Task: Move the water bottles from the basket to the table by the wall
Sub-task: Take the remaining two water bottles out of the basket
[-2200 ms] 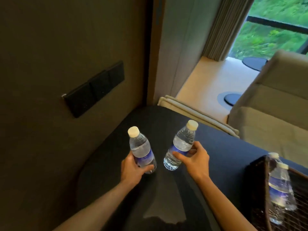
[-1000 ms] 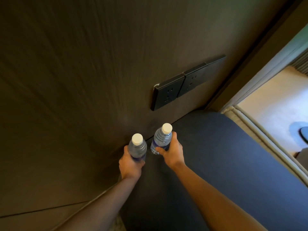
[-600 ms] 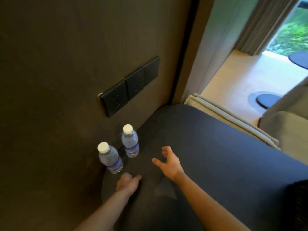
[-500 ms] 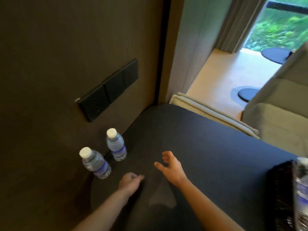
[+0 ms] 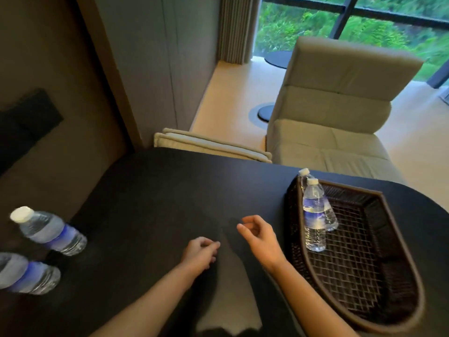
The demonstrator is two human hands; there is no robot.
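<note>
Left hand point(image 5: 200, 252): held low over the table point(image 5: 158, 195) near its middle, fingers loosely curled inward, nothing gripped.
Right hand point(image 5: 260, 237): held just beside the basket point(image 5: 379, 283), fingers half curled and slightly apart, thumb and forefinger near each other, nothing pinched.
Placed bottles: two are seen at the left by the wall point(image 5: 48, 69); the far bottle point(image 5: 48, 231) and the near bottle point(image 5: 26, 274) are stood on the table close together, the near one cut off by the frame edge.
Basket bottles: two are stood upright in the basket's far left corner, the front bottle point(image 5: 314, 215) partly covering the back bottle point(image 5: 330, 215).
Basket: dark woven tray, set on the table's right side.
Chair point(image 5: 335, 105): pale, seen beyond the table.
</note>
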